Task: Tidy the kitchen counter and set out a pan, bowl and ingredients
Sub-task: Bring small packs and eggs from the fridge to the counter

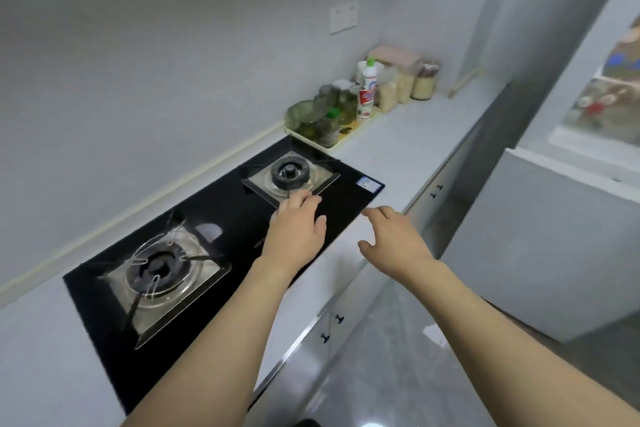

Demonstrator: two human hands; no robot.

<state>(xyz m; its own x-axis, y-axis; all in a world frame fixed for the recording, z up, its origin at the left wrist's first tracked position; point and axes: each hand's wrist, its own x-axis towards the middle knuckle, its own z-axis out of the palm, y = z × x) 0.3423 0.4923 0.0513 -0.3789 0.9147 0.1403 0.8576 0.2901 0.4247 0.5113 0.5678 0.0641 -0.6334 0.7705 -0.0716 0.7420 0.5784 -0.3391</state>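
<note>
left hand (298, 229): over black hob (221, 218), fingers relaxed, tips at near corner of far burner (290, 173); grips nothing
right hand (394, 241): hovering past hob's right edge above counter (398, 146) front lip, fingers spread, holding nothing
free room: bare counter between hob and back corner
ingredients: tray of jars (320, 121), white bottle (367, 94), grain containers (405, 80) against wall
hidden: hob knob under left hand
labels: bottle print, hob sticker (364, 181) unreadable

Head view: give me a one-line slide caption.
Left hand at the far burner of a black hob, right hand open over the counter edge.
</note>
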